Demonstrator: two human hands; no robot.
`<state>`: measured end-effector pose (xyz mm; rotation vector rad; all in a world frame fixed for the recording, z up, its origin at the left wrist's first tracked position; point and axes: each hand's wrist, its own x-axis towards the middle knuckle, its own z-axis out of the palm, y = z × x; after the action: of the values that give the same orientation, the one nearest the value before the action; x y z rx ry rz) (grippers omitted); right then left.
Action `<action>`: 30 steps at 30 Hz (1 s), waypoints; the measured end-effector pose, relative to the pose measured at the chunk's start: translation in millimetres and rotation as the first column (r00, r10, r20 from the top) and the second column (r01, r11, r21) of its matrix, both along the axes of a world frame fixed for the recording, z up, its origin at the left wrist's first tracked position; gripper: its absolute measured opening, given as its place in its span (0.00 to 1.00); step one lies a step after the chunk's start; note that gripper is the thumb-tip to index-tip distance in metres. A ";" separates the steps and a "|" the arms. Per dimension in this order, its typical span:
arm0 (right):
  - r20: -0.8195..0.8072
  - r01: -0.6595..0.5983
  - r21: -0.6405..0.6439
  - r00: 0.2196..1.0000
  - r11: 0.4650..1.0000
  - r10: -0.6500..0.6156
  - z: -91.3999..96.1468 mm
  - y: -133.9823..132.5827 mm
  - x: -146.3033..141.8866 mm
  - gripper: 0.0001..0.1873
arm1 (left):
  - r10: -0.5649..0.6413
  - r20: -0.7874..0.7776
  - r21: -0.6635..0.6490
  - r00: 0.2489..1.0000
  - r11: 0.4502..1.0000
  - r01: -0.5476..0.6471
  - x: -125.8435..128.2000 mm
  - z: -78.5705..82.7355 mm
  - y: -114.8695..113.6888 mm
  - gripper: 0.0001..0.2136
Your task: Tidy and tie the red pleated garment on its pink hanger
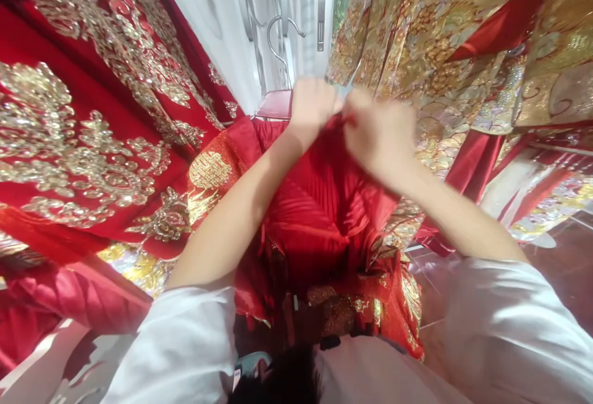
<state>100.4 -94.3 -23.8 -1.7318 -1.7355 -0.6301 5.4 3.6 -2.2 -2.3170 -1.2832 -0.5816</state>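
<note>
Red pleated skirt (319, 212) hangs mid-frame btw red robe (92, 144) & gold robe (440, 33), top edge by hanger (274, 106). My left hand (311, 106) & right hand (380, 135) both pinch its waistband. Prob securing it on the hanger; next needs steady hold, fine finger work.

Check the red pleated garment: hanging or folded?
Hanging, it seems. The red pleated garment tops out at the red hanger under the metal hook, where the left hand and right hand pinch it; pleats fall away unfolded.

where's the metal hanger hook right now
Head view, upper centre: the metal hanger hook sits above-left of the left hand, which with the right hand grips the red pleated garment.
</note>
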 end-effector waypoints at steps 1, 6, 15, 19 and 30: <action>0.038 -0.047 -0.123 0.998 0.991 0.052 -22.4 1.1 -14.4 0.18 | -0.018 -0.019 0.027 1.000 0.999 0.019 -1.5 -0.6 -1.3 0.24; 0.025 -0.140 -0.402 0.986 0.905 0.163 -107.8 3.4 -27.6 0.26 | -0.309 -0.035 0.108 0.951 0.944 0.311 -35.5 -1.4 -24.7 0.22; -0.393 -0.211 0.052 0.894 0.976 0.214 -81.0 12.2 73.1 0.15 | 0.311 0.265 -0.098 0.913 0.950 -0.295 -163.8 -36.3 -70.4 0.27; -0.583 -0.356 0.009 0.757 0.935 0.294 -99.4 33.6 73.3 0.16 | 0.346 0.219 -0.174 0.912 0.934 -0.313 -177.7 -46.7 -62.5 0.28; -0.543 -0.423 0.158 0.717 0.892 0.436 -10.4 59.0 139.3 0.09 | 0.193 0.182 -0.192 0.964 0.969 -0.158 -193.3 -40.5 -46.9 0.27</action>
<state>239.7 -35.4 -34.2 -1.2389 -1.5866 0.0848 -187.9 -43.3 -42.7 -2.2960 -1.6769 -0.6780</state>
